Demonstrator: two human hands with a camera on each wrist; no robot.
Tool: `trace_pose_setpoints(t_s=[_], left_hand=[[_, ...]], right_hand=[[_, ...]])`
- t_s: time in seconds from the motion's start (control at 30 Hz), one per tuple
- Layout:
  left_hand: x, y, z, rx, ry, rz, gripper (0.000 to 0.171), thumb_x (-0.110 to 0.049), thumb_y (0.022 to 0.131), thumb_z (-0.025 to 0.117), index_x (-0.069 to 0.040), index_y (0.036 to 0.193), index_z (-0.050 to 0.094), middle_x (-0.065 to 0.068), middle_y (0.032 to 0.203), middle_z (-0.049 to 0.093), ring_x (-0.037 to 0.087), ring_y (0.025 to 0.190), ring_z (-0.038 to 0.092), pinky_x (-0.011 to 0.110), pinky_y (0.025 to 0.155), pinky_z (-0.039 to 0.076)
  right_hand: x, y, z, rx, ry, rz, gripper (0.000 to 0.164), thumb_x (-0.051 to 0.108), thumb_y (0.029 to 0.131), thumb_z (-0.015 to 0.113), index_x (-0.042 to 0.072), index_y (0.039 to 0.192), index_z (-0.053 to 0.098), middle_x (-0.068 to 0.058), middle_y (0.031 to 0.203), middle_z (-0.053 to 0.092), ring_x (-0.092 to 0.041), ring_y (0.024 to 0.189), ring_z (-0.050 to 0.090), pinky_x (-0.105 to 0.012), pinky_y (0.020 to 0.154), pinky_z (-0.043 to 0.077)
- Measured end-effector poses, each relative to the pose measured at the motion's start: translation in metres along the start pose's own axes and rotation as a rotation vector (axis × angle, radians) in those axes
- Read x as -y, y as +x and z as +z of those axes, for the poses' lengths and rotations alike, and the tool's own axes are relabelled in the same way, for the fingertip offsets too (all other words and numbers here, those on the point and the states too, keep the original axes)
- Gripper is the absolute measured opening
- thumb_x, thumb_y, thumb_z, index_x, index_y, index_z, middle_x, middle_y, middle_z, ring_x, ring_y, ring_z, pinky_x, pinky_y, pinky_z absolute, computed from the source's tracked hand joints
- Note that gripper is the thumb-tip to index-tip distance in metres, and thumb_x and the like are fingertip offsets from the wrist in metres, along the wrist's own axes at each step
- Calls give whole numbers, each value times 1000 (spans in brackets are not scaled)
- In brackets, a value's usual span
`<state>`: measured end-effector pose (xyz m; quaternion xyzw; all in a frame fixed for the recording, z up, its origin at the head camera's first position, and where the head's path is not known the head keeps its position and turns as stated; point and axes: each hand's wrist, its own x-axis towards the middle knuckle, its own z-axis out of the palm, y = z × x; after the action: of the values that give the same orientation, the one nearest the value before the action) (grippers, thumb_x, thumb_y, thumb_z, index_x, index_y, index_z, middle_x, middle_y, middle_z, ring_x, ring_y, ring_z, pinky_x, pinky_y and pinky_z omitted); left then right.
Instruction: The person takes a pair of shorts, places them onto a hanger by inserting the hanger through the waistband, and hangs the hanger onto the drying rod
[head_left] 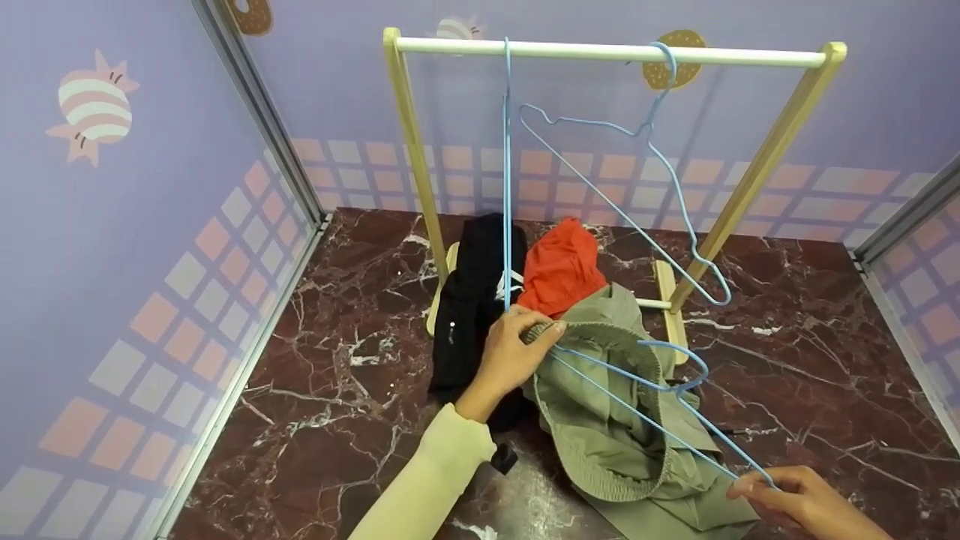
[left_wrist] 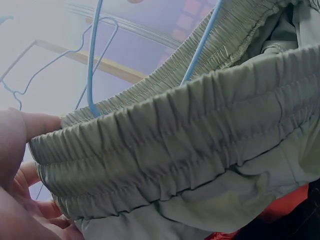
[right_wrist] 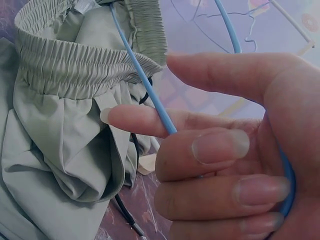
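My left hand (head_left: 512, 352) pinches one side of the gathered waistband (left_wrist: 150, 155) of olive-green elastic-waist pants (head_left: 694, 484). The waist opening gapes toward me, and the lower part spreads over the marbled surface. A blue wire hanger (head_left: 706, 367) lies across this opening, one end inside the waistband beside my left fingers. My right hand (head_left: 799, 499) grips the hanger's other end. In the right wrist view its fingers curl round the blue wire (right_wrist: 145, 77), with the index finger stretched out. A black drawstring (right_wrist: 125, 212) hangs near the pants there.
Behind the pants stands a wooden rack with a white rail (head_left: 585, 49). Two blue hangers hang from it, one edge-on (head_left: 507, 187) and one turned wide (head_left: 677, 184). A black garment (head_left: 461, 322) and a red garment (head_left: 562, 266) lie beneath. Patterned walls (head_left: 172, 187) enclose the space.
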<state>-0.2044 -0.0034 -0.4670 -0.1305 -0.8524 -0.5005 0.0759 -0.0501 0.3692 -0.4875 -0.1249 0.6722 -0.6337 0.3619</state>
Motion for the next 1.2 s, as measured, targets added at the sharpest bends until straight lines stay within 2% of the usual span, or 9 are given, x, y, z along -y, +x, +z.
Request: trace_pose_setpoints(t_s=[0.1, 0.27, 0.43, 0.6, 0.77, 0.97, 1.2], left_hand=[[-2, -2, 2, 3, 9, -5, 21, -45, 81, 64, -25, 83, 70, -5, 87, 59, 10, 81, 56, 25, 72, 42], [-3, -3, 4, -10, 50, 25, 21, -45, 82, 63, -25, 84, 70, -6, 82, 60, 9, 75, 55, 23, 67, 41], [-2, -5, 1, -39, 81, 40, 20, -45, 81, 64, -27, 82, 70, -8, 78, 59, 8, 72, 55, 24, 66, 42], [-1, -9, 0, -64, 97, 34, 20, -46, 80, 64, -27, 80, 69, -9, 77, 59, 8, 71, 55, 24, 65, 42], [-1, -12, 2, -88, 101, 45, 20, -44, 80, 65, -25, 78, 69, -9, 76, 59, 8, 70, 55, 24, 63, 42], [-2, -13, 7, -91, 105, 46, 19, -44, 79, 66, -25, 78, 69, -8, 75, 60, 8, 70, 56, 24, 63, 41], [-5, -11, 13, -97, 137, 59, 17, -44, 79, 66, -27, 79, 70, -9, 76, 59, 8, 70, 57, 24, 63, 41]], right_hand=[[-1, 1, -1, -6, -5, -8, 33, 7, 99, 31, -3, 117, 58, -20, 57, 20, -31, 45, 12, -43, 47, 26], [-3, 4, -3, 20, 44, -47, 36, 2, 99, 28, 1, 116, 59, -18, 56, 20, -28, 45, 13, -41, 44, 19], [-1, 9, -3, 24, 36, -69, 36, 0, 98, 27, -2, 119, 57, -17, 56, 20, -27, 45, 14, -41, 45, 23], [4, 12, -1, -25, -31, -27, 33, 5, 99, 29, -8, 118, 53, -13, 55, 21, -23, 46, 16, -41, 46, 28], [3, 14, 2, -65, -38, -16, 28, 7, 98, 34, -11, 105, 55, -15, 56, 24, -29, 47, 19, -41, 45, 30], [3, 15, 4, -191, -152, 43, 25, 13, 96, 43, -4, 92, 60, -13, 55, 29, -30, 47, 24, -32, 41, 34], [4, 15, 0, -219, -185, 43, 28, 14, 95, 45, -11, 96, 58, -21, 58, 25, -34, 49, 21, -29, 41, 34]])
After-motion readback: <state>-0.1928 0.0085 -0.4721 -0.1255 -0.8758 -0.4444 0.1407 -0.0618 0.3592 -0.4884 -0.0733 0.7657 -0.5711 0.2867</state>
